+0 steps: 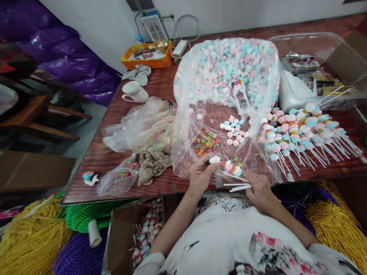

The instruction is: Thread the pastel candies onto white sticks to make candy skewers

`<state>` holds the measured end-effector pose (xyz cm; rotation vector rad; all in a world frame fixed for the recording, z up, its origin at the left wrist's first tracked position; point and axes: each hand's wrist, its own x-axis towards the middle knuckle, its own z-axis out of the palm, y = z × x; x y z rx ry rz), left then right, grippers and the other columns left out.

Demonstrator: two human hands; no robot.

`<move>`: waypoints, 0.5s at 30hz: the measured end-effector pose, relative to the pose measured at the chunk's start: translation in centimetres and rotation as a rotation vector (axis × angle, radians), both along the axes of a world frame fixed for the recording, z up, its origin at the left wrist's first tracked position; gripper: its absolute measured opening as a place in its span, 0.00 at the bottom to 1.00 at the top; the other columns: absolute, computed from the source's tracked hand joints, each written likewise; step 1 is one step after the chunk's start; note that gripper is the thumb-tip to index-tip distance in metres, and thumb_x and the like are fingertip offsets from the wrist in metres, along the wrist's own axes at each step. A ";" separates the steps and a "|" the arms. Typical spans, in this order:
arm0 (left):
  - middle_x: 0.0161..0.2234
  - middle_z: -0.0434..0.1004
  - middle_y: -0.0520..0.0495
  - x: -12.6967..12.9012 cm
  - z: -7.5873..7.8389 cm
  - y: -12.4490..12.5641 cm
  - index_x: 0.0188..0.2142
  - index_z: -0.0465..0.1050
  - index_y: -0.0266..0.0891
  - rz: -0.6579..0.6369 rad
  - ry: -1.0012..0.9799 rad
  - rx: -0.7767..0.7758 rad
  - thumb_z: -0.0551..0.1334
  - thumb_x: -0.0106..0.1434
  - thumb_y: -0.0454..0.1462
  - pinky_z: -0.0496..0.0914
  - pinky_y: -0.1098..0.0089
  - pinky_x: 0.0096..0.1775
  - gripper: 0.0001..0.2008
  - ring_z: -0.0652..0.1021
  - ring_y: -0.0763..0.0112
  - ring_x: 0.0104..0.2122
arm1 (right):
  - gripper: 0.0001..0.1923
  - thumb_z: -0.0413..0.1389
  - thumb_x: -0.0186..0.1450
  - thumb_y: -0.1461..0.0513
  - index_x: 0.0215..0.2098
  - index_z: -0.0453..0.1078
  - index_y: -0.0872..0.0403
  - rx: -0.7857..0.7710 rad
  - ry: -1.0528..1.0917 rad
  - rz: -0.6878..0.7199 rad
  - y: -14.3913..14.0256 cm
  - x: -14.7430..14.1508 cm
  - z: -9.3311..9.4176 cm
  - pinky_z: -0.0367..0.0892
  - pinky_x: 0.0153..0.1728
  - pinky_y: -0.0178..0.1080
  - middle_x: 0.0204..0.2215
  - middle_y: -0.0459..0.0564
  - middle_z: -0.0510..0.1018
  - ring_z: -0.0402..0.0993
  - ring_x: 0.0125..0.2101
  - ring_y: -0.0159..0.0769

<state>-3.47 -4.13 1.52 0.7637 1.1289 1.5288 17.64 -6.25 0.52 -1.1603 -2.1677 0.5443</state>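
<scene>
At the table's front edge, my left hand (199,173) pinches a white candy-like piece (214,159) between thumb and fingers. My right hand (259,189) is closed around several white sticks (237,187). A short row of threaded pieces (230,167), in pink, white, orange and blue, sits between the hands, its stick end towards my right hand. Just beyond my fingers, on clear plastic, lie small coloured rings (206,142) and loose pink, blue and white round pieces (235,134). A large clear bag (183,82) full of such round pieces stands behind them.
Finished-looking skewers (304,130) are piled at right, beside a clear plastic tub (292,101). At left are a white mug (134,91), a plastic bag (129,126), a crumpled cloth (151,166) and an orange tray (126,63). A cardboard box (117,233) stands below the table edge.
</scene>
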 end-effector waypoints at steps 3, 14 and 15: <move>0.35 0.83 0.48 -0.1 -0.6 -0.1 0.42 0.80 0.41 -0.021 0.061 0.007 0.73 0.50 0.37 0.69 0.75 0.26 0.17 0.72 0.80 0.22 | 0.19 0.46 0.58 0.71 0.44 0.70 0.58 0.007 0.070 0.025 -0.1 0.0 -0.2 0.71 0.31 0.38 0.32 0.55 0.80 0.78 0.30 0.39; 0.39 0.82 0.46 0.5 -1.0 -0.2 0.48 0.78 0.42 -0.086 0.032 -0.009 0.68 0.59 0.42 0.66 0.76 0.25 0.17 0.71 0.81 0.22 | 0.15 0.47 0.59 0.71 0.42 0.69 0.55 0.029 0.155 0.047 -0.2 -0.8 -0.3 0.71 0.31 0.37 0.28 0.51 0.78 0.77 0.29 0.38; 0.39 0.82 0.46 0.6 -1.1 -0.2 0.48 0.78 0.42 -0.082 0.015 -0.012 0.68 0.58 0.42 0.66 0.76 0.25 0.17 0.71 0.80 0.23 | 0.15 0.47 0.59 0.71 0.41 0.69 0.55 0.032 0.153 0.043 -0.2 -0.8 -0.2 0.71 0.31 0.37 0.28 0.51 0.78 0.77 0.29 0.38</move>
